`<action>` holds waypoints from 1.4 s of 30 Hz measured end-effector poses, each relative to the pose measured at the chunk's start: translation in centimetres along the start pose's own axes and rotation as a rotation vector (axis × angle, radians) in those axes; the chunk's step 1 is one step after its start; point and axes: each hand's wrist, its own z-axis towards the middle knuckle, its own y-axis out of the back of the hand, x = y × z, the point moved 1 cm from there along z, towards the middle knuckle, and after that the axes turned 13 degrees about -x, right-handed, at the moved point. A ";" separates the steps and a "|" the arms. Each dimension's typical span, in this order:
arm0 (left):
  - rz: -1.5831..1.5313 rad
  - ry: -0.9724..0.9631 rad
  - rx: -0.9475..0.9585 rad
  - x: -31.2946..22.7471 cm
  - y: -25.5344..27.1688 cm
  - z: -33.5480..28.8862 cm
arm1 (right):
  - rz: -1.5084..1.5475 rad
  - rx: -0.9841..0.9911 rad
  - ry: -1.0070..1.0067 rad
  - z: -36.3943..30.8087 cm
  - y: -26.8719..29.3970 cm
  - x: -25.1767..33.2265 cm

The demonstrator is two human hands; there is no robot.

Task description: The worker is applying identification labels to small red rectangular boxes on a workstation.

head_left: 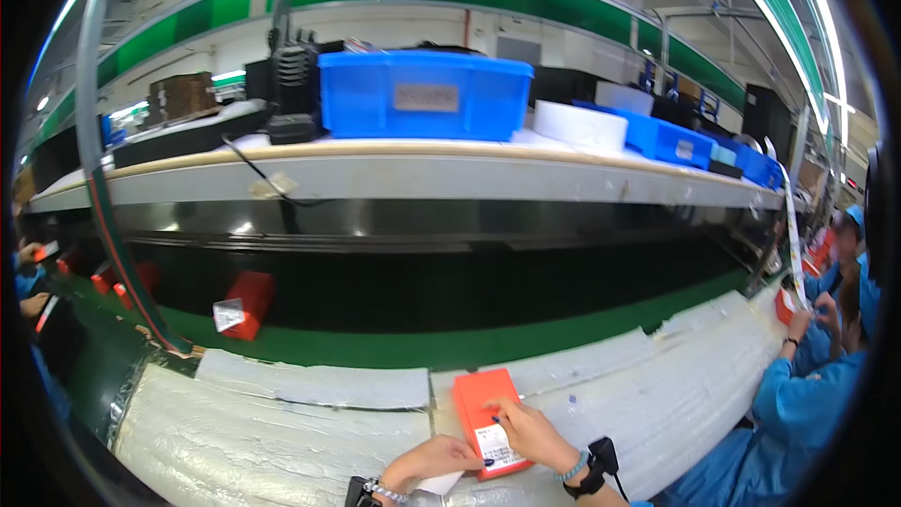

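Over a red box, right hand slanting leftward, fingers bent, left hand alongside, both holds unclear

Both our hands are at a red box on the white-covered tabletop.
Our left hand reaches the box's near-left edge, fingertips by the white label, with a white slip just beneath; our right hand bends over the box from the right, fingers above the label. Beyond the tabletop we see a green conveyor belt carrying another red box at left, and above it a shelf with a blue bin, a black two-way radio and a white roll. A co-worker in blue sits at our right.
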 end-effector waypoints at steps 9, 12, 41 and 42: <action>-0.337 -0.207 -0.240 2.6 -0.7 5.0 | -0.901 -0.711 0.681 -1.9 -1.7 -0.7; -0.395 -0.110 -0.347 2.3 -0.1 5.2 | -0.941 -0.703 0.567 -3.7 -2.3 2.1; -0.503 -0.242 -0.812 1.8 2.5 4.1 | -0.782 -0.224 0.698 -1.0 -0.5 1.7; -0.502 -0.242 -0.817 2.1 2.4 4.3 | -0.813 -0.271 0.716 -1.4 0.8 0.9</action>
